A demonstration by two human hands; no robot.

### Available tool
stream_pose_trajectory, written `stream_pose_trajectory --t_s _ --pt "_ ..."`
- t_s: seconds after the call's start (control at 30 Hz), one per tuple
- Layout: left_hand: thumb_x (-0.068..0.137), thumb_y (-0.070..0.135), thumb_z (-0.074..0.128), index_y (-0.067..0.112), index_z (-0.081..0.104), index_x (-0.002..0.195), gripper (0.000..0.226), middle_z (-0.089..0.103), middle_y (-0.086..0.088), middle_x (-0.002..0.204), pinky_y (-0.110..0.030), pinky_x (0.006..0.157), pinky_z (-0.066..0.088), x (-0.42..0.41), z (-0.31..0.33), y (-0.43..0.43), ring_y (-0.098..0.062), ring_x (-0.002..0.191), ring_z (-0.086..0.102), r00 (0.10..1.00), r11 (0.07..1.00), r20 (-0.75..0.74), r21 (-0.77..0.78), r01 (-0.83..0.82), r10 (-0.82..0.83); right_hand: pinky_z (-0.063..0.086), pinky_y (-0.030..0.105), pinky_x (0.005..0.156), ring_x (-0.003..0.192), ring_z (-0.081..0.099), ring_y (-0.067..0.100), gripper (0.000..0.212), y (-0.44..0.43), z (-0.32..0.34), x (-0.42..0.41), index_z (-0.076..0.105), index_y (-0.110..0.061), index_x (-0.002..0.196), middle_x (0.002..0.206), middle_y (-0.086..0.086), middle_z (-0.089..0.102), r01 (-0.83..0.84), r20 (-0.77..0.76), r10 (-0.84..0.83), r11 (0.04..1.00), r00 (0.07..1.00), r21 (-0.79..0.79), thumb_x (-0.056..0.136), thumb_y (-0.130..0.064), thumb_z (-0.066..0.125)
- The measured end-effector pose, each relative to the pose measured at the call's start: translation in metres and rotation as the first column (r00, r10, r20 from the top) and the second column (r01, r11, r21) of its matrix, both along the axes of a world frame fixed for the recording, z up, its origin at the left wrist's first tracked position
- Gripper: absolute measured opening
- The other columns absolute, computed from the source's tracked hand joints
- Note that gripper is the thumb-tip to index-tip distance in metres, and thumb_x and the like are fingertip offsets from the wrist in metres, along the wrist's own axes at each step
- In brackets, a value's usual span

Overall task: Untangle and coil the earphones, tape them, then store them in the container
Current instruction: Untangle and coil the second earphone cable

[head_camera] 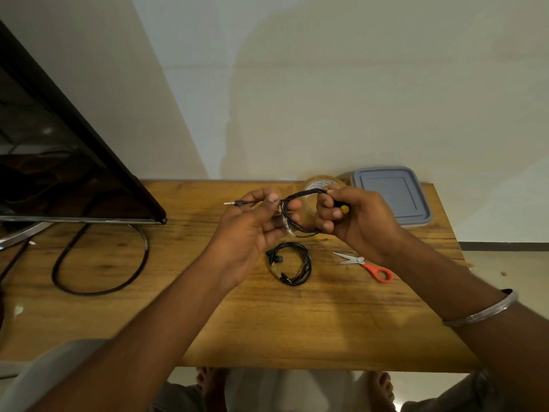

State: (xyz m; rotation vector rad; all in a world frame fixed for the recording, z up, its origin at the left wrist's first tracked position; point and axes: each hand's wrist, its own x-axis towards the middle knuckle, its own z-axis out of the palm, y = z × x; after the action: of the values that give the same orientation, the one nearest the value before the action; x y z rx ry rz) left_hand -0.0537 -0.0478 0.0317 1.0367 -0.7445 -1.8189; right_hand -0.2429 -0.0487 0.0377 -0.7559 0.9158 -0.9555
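Note:
I hold a coil of black earphone cable [292,224] above the wooden table [208,307]. My left hand [252,224] pinches its left side, where clear tape shows on the loop, and the jack plug [234,203] sticks out to the left. My right hand [353,217] grips the coil's right side, with a yellow-tipped earbud [344,208] between its fingers. A second coiled black earphone set [292,267] lies on the table just below my hands. The roll of clear tape [322,184] stands behind the hands, partly hidden. The grey lidded container [392,194] sits at the back right, shut.
Orange-handled scissors [367,266] lie on the table to the right of the lying coil. A dark screen [59,150] stands at the left, with a thick black cable [101,263] looped on the table below it. The table's right edge runs just beyond the container.

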Motion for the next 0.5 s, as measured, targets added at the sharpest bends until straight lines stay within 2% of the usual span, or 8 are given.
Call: stream_pose_trajectory --t_s 0.1,0.17,0.2,0.3,0.33,0.4,0.47,0.5 --pt "0.082 0.013 0.066 0.012 0.062 0.096 0.015 0.074 -0.009 0.086 -0.04 0.086 0.057 -0.003 -0.008 0.001 -0.017 0.071 0.071 0.99 0.973 -0.104 0.22 -0.072 0.096 0.053 0.027 0.063 0.055 0.036 0.019 0.036 0.003 -0.003 0.005 0.046 -0.009 0.068 0.058 0.003 0.029 -0.017 0.056 0.017 1.0 0.998 0.003 0.101 -0.01 0.032" --pt "0.083 0.013 0.068 0.009 0.063 0.094 0.013 0.07 -0.008 0.077 -0.037 0.08 0.059 -0.005 -0.01 0.003 -0.017 0.066 0.069 0.989 0.952 -0.083 0.293 -0.09 0.119 0.057 0.038 0.078 0.055 0.039 0.019 0.032 0.004 -0.008 0.006 0.05 -0.01 0.067 0.058 0.002 0.032 -0.055 0.052 0.057 0.998 0.997 -0.038 0.097 -0.014 0.039" --pt "0.083 0.013 0.069 0.006 0.063 0.098 0.018 0.07 -0.008 0.074 -0.036 0.078 0.06 -0.006 -0.009 0.004 -0.017 0.065 0.069 0.99 0.945 -0.055 0.31 -0.105 0.129 0.057 0.042 0.084 0.054 0.04 0.019 0.029 0.004 -0.01 0.007 0.051 -0.01 0.067 0.057 0.001 0.033 -0.065 0.043 0.068 0.996 0.997 -0.058 0.094 -0.016 0.041" --pt "0.073 0.009 0.077 0.007 0.045 0.13 0.066 0.072 -0.011 0.085 -0.041 0.076 0.062 -0.007 -0.01 0.006 -0.02 0.068 0.071 0.975 0.927 0.009 0.308 -0.214 0.221 0.055 0.041 0.084 0.053 0.042 0.017 0.025 0.004 -0.014 0.008 0.05 -0.01 0.068 0.056 -0.001 0.036 -0.06 -0.01 0.059 0.992 0.998 -0.111 0.09 -0.018 0.042" --pt "0.075 0.006 0.077 0.01 0.04 0.131 0.067 0.073 -0.011 0.089 -0.043 0.078 0.061 -0.006 -0.01 0.006 -0.021 0.069 0.071 0.971 0.926 0.039 0.294 -0.237 0.236 0.052 0.043 0.087 0.053 0.042 0.017 0.026 0.005 -0.014 0.009 0.051 -0.011 0.067 0.056 -0.001 0.036 -0.058 -0.027 0.055 0.99 0.998 -0.13 0.09 -0.018 0.042" --pt "0.084 0.006 0.072 0.008 0.051 0.122 0.044 0.074 -0.009 0.085 -0.042 0.079 0.059 -0.007 -0.009 0.008 -0.019 0.068 0.072 0.979 0.947 0.092 0.254 -0.198 0.181 0.045 0.049 0.088 0.053 0.043 0.016 0.028 0.005 -0.015 0.012 0.052 -0.013 0.065 0.056 -0.002 0.037 -0.046 -0.039 0.041 0.986 0.998 -0.16 0.091 -0.018 0.042" --pt "0.091 0.009 0.065 0.007 0.063 0.106 0.015 0.073 -0.007 0.079 -0.039 0.078 0.059 -0.008 -0.006 0.01 -0.017 0.067 0.072 0.984 0.974 0.149 0.187 -0.128 0.101 0.05 0.043 0.083 0.053 0.042 0.017 0.026 0.004 -0.015 0.014 0.049 -0.012 0.067 0.056 -0.002 0.037 -0.027 -0.042 0.021 0.985 0.999 -0.17 0.091 -0.019 0.042" --pt "0.094 0.01 0.062 0.006 0.066 0.101 0.009 0.073 -0.008 0.079 -0.038 0.077 0.059 -0.008 -0.006 0.011 -0.017 0.068 0.071 0.981 0.984 0.18 0.148 -0.103 0.075 0.052 0.042 0.083 0.054 0.042 0.017 0.024 0.004 -0.014 0.015 0.047 -0.011 0.069 0.057 -0.002 0.036 -0.019 -0.045 0.011 0.984 0.999 -0.176 0.091 -0.019 0.042"
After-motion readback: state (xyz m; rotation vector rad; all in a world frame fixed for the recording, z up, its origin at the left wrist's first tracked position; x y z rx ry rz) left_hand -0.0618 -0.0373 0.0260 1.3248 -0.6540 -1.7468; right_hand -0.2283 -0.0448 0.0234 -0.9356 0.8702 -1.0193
